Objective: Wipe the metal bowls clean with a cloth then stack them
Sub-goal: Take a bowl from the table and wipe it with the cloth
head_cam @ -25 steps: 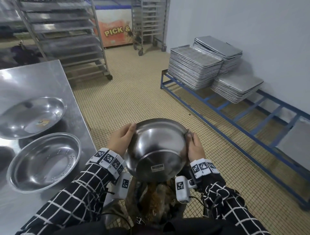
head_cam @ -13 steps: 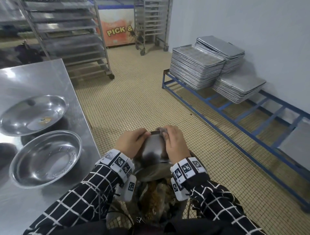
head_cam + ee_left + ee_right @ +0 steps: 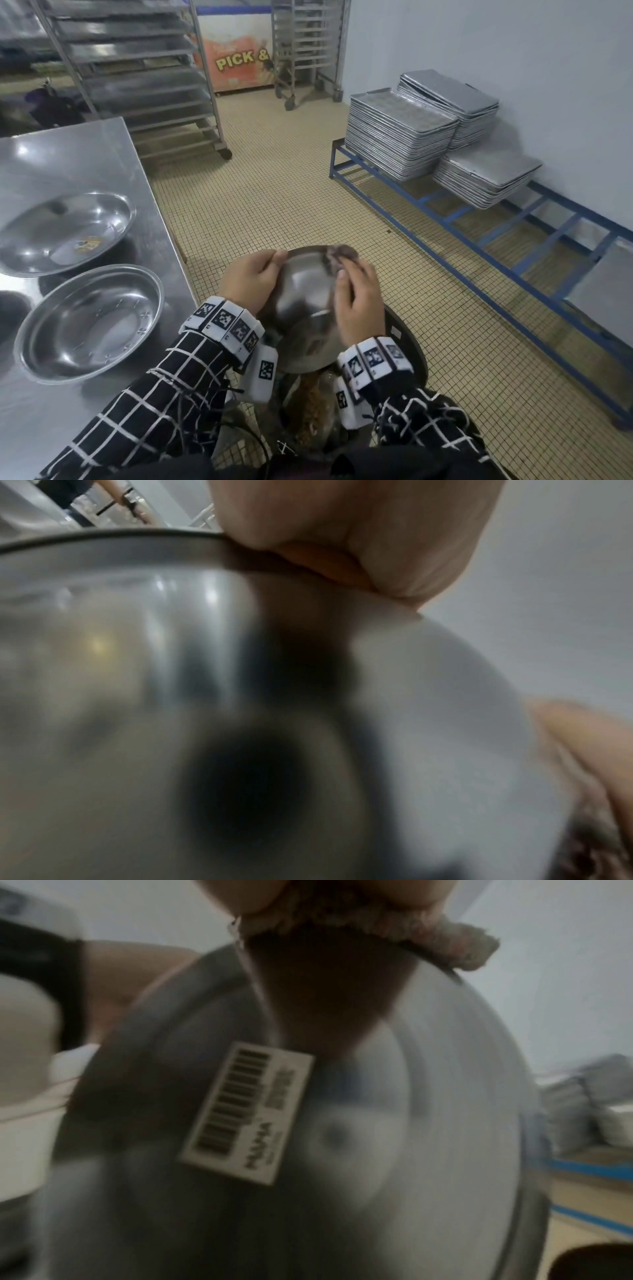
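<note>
I hold a metal bowl (image 3: pixel 303 298) bottom-up and tilted over a bin. My left hand (image 3: pixel 262 270) grips its left rim, and in the left wrist view the thumb (image 3: pixel 342 534) hooks over the rim of the bowl (image 3: pixel 171 683). My right hand (image 3: pixel 346 275) presses a brownish cloth (image 3: pixel 337 255) against the bowl's far rim. In the right wrist view the cloth (image 3: pixel 394 928) is bunched under the fingers above the bowl's base (image 3: pixel 428 1123), which carries a barcode sticker (image 3: pixel 246 1112). Two more metal bowls (image 3: pixel 65 233) (image 3: pixel 90 323) lie open side up on the steel table (image 3: pixel 68 161).
A black bin (image 3: pixel 409 349) with brown waste (image 3: pixel 308 411) stands under the bowl. Stacks of baking trays (image 3: pixel 400 137) rest on a blue low frame (image 3: pixel 513 246) along the right wall. Wheeled tray racks (image 3: pixel 137 75) stand behind the table on the tiled floor (image 3: pixel 274 188).
A second ago both hands held the bowl by its sides, base toward me. The right hand has since come over the bowl with the cloth to its far rim, and the bowl has tipped flatter.
</note>
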Demonstrator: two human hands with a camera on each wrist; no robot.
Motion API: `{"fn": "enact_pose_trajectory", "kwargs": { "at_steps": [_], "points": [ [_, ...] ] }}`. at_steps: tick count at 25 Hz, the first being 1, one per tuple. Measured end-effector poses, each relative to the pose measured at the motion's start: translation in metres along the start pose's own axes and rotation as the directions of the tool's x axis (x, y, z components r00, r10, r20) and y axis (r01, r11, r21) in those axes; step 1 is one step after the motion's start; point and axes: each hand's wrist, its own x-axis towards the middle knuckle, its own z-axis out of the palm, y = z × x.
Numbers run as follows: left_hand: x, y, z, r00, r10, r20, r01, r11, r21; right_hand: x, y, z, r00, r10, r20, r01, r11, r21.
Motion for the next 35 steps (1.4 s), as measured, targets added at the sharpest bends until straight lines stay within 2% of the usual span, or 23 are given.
{"fn": "enact_pose_trajectory", "kwargs": {
  "at_steps": [2, 3, 5, 8, 10, 11, 13, 15, 16, 18, 20, 22, 24, 26, 27, 29, 31, 35],
  "points": [
    [0.000, -0.003, -0.006, 0.998, -0.055, -0.042, 0.051, 0.994, -0.102, 0.012, 0.024, -0.006, 0.954, 0.298, 0.042, -0.300, 0.945, 0.127],
    [0.000, -0.004, -0.009, 0.996, -0.073, -0.056, 0.065, 0.989, -0.135, 0.014, 0.034, -0.008, 0.926, 0.371, 0.070, -0.376, 0.922, 0.090],
    [0.002, -0.006, -0.012, 0.995, -0.084, -0.059, 0.076, 0.988, -0.136, 0.012, 0.039, -0.012, 0.922, 0.380, 0.081, -0.382, 0.924, 0.012],
    [0.003, -0.009, -0.009, 0.995, -0.083, -0.060, 0.078, 0.993, -0.086, 0.012, 0.009, -0.015, 0.974, 0.226, -0.032, -0.223, 0.971, 0.092],
    [0.002, -0.009, -0.006, 0.995, -0.081, -0.052, 0.076, 0.992, -0.102, 0.011, -0.016, -0.009, 0.999, 0.049, -0.008, -0.048, 0.991, 0.125],
    [0.002, -0.006, -0.005, 0.996, -0.081, -0.048, 0.075, 0.991, -0.109, 0.009, -0.027, -0.005, 0.998, -0.062, 0.029, 0.059, 0.994, 0.090],
    [0.001, 0.001, -0.004, 0.995, -0.092, -0.050, 0.085, 0.989, -0.124, -0.002, -0.039, 0.010, 0.958, -0.256, 0.129, 0.273, 0.952, -0.138],
    [0.001, 0.007, -0.005, 0.994, -0.090, -0.058, 0.081, 0.987, -0.139, -0.007, -0.041, 0.020, 0.939, -0.307, 0.156, 0.342, 0.887, -0.311],
    [0.000, 0.008, -0.005, 0.995, -0.080, -0.058, 0.072, 0.989, -0.127, -0.003, -0.041, 0.022, 0.951, -0.277, 0.137, 0.307, 0.896, -0.322],
    [0.000, 0.006, -0.007, 0.996, -0.069, -0.050, 0.064, 0.994, -0.092, 0.007, -0.035, 0.020, 0.988, -0.142, 0.068, 0.154, 0.955, -0.252],
    [0.000, 0.000, -0.009, 0.996, -0.073, -0.047, 0.068, 0.992, -0.104, 0.016, -0.022, 0.013, 0.994, 0.108, 0.035, -0.106, 0.994, -0.033],
    [-0.001, -0.006, -0.010, 0.994, -0.077, -0.072, 0.066, 0.987, -0.148, 0.018, -0.003, 0.006, 0.927, 0.372, 0.045, -0.373, 0.904, 0.211],
    [-0.001, -0.013, -0.008, 0.988, -0.107, -0.111, 0.083, 0.976, -0.202, 0.010, 0.016, 0.001, 0.867, 0.496, 0.043, -0.474, 0.797, 0.374],
    [-0.002, -0.019, -0.005, 0.978, -0.175, -0.110, 0.135, 0.943, -0.304, 0.005, 0.030, -0.001, 0.803, 0.587, 0.102, -0.558, 0.679, 0.477],
    [-0.003, -0.022, -0.003, 0.974, -0.204, -0.095, 0.158, 0.921, -0.356, 0.005, 0.035, -0.003, 0.779, 0.610, 0.142, -0.595, 0.650, 0.472],
    [-0.005, -0.029, -0.001, 0.968, -0.239, -0.077, 0.183, 0.881, -0.435, 0.008, 0.042, -0.007, 0.778, 0.596, 0.201, -0.621, 0.678, 0.392],
    [-0.009, -0.036, 0.000, 0.970, -0.236, -0.058, 0.180, 0.861, -0.476, 0.010, 0.049, -0.010, 0.805, 0.553, 0.215, -0.593, 0.736, 0.326],
    [-0.011, -0.051, 0.004, 0.986, -0.152, 0.069, 0.167, 0.915, -0.368, 0.014, 0.055, -0.014, 0.878, 0.451, 0.159, -0.474, 0.865, 0.166]
  ]
}}
